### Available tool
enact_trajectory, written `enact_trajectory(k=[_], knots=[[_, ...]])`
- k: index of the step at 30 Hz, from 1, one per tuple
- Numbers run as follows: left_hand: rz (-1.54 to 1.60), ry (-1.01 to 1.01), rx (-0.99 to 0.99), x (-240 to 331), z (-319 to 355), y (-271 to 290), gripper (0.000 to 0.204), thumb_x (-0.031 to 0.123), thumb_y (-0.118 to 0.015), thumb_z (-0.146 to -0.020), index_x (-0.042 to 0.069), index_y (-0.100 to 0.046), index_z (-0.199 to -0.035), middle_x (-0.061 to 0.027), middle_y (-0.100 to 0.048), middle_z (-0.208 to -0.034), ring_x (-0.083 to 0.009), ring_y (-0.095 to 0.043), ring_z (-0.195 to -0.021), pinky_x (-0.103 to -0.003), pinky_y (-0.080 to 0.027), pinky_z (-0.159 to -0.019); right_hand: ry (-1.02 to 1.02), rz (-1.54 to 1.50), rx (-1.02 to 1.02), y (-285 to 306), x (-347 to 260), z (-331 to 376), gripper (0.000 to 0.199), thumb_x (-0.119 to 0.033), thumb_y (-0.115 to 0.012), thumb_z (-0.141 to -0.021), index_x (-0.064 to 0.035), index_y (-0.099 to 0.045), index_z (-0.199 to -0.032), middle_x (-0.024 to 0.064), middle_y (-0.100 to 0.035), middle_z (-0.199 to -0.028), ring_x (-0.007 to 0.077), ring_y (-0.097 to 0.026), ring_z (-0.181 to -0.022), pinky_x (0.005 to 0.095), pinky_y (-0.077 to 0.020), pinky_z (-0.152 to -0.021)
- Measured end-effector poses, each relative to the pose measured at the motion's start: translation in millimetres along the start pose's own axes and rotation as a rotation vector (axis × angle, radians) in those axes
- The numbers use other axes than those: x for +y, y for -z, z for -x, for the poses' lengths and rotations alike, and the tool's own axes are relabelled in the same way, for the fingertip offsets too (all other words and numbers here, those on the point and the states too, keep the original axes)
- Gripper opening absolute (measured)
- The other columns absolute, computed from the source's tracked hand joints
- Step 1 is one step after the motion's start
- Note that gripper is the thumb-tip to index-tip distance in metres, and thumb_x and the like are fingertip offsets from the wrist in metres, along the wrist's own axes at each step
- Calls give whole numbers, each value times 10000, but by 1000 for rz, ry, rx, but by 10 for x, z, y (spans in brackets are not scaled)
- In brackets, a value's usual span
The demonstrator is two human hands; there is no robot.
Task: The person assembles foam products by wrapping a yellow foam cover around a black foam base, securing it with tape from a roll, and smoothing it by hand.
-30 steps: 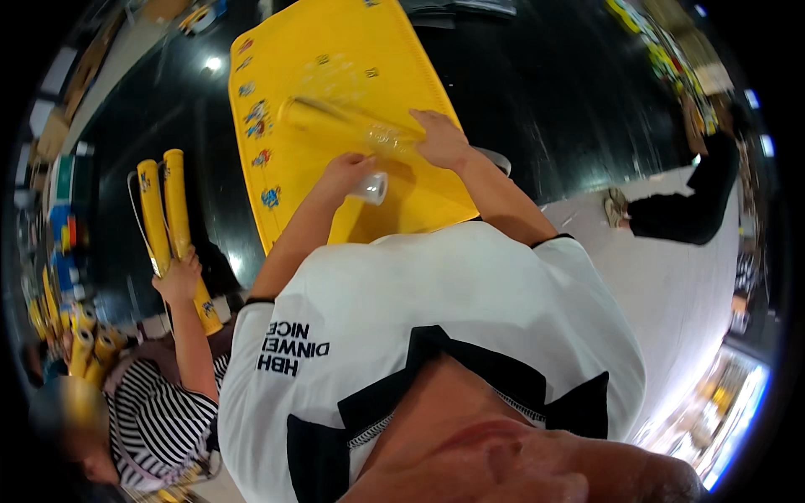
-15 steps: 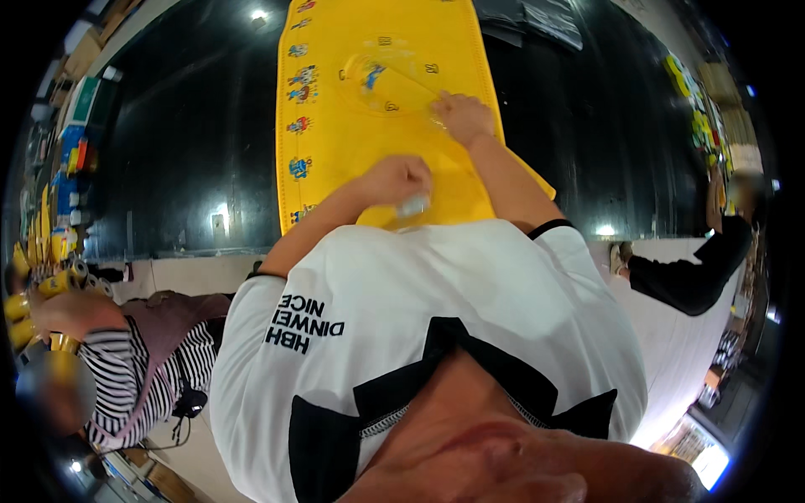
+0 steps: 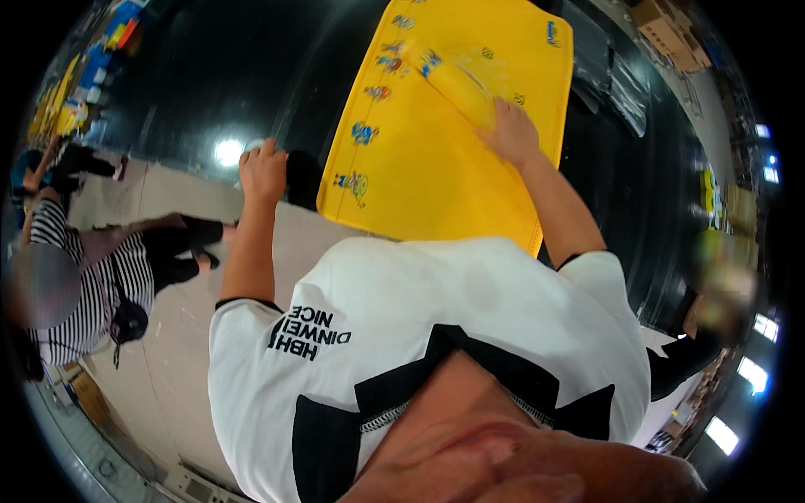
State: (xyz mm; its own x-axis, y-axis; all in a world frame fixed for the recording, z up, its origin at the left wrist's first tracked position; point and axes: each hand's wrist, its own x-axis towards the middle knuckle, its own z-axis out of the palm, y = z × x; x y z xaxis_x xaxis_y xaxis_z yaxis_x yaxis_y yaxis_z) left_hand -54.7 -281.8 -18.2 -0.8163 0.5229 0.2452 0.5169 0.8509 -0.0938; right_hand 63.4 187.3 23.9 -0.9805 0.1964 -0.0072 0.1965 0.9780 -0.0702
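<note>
A large yellow mat (image 3: 436, 168) with small cartoon figures along its left side lies on the black table. On its far part rests a long yellow roll (image 3: 461, 88) in shiny clear film, slanting toward me. My right hand (image 3: 511, 134) is closed around the near end of this roll. Off the mat to the left, my left hand (image 3: 264, 172) is at the near edge of the table, fingers curled. What it holds, if anything, is hidden.
The black table (image 3: 210, 92) extends to both sides of the mat. Dark plastic bags (image 3: 608, 75) lie right of it. A person in a striped top (image 3: 92, 285) is at the left, another person in dark clothes (image 3: 683, 365) at the right. Cardboard boxes (image 3: 671, 33) stand far right.
My left hand has gone from over the mat, where it held a small pale blurred thing, to the table edge on the left. The view has turned; my right hand stays on the roll.
</note>
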Motion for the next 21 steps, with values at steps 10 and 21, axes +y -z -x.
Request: enact_trajectory(k=[10, 21], knots=[[87, -41, 94, -77, 368, 35, 388, 132, -701, -836, 147, -664, -1222, -8, -523, -1459, -247, -516, -1310, -460, -388, -1101, 821, 135, 275, 327, -2633, -2026, 510, -288, -686, -857, -81, -552, -1303, 135, -575, -1333, 308, -511, -1307, 449, -455, -1016], [585, 73, -2, 612, 923, -49, 544, 145, -742, -814, 5, -572, -1311, -162, -594, -1354, -381, -525, -1261, -483, -418, -1041, 539, 55, 10, -821, -3944, -2181, 732, -232, -622, -915, -196, -317, -1579, 72, -235, -1663, 305, -168, -1548, 545, -153, -1224]])
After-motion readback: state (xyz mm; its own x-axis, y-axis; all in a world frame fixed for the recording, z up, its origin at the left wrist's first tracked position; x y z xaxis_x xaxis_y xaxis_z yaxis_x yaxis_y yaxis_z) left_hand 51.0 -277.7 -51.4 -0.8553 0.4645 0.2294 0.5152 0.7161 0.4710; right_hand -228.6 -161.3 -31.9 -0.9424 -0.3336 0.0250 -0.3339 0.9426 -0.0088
